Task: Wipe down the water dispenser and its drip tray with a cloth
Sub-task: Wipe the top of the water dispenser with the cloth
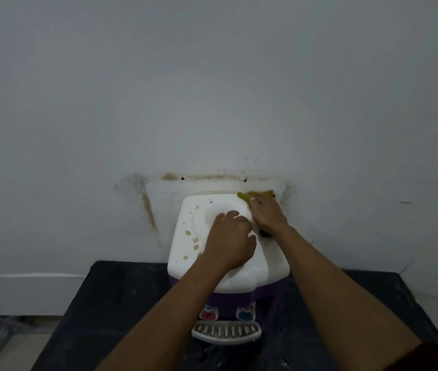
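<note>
Yellow-green cloth (256, 196) lies bunched at the back right corner of the white top of the water dispenser (260, 259), pinned under the fingers of the right hand (267, 214), whose forearm reaches straight out from the lower right. The left hand (229, 243) rests palm down on the round centre of the top, fingers loosely curled, holding nothing. Brown spots mark the top's left side. That back corner sits close to the stained wall (212, 89). Facing the person, the dispenser stands on a black tabletop (100, 303), its slotted drip tray (225, 331) projecting at the front below the taps.
</note>
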